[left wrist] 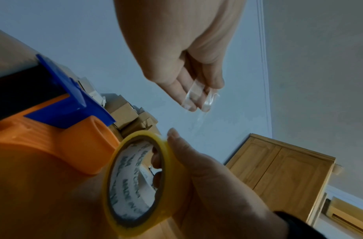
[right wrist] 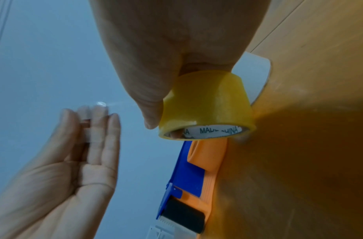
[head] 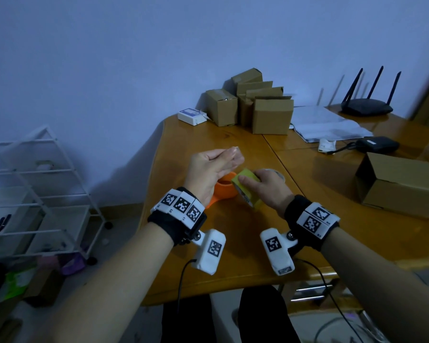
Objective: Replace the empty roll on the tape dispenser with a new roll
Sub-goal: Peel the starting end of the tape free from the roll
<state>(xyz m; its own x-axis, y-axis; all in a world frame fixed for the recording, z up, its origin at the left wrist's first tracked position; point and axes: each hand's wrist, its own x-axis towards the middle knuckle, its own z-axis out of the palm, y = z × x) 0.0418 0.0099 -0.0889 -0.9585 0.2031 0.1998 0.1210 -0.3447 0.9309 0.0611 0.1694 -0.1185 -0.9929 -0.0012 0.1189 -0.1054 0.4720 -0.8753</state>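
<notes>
**A:** Where's the new roll?

**B:** The right hand (head: 266, 188) grips the yellow tape roll (right wrist: 207, 105), thumb on its outer face and fingers through the core, just above the orange tape dispenser (right wrist: 205, 163) lying near the table's (head: 233, 263) left edge.

**A:** And the left hand (head: 209, 169)?

**B:** Fingers straight, with a clear tape strip (left wrist: 196, 95) stuck across them. I'd draw that strip taut and flat before seating the roll on the hub.

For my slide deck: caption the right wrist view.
Right hand grips a yellow tape roll above the orange dispenser; left hand open, clear tape stuck to its fingers.
</notes>
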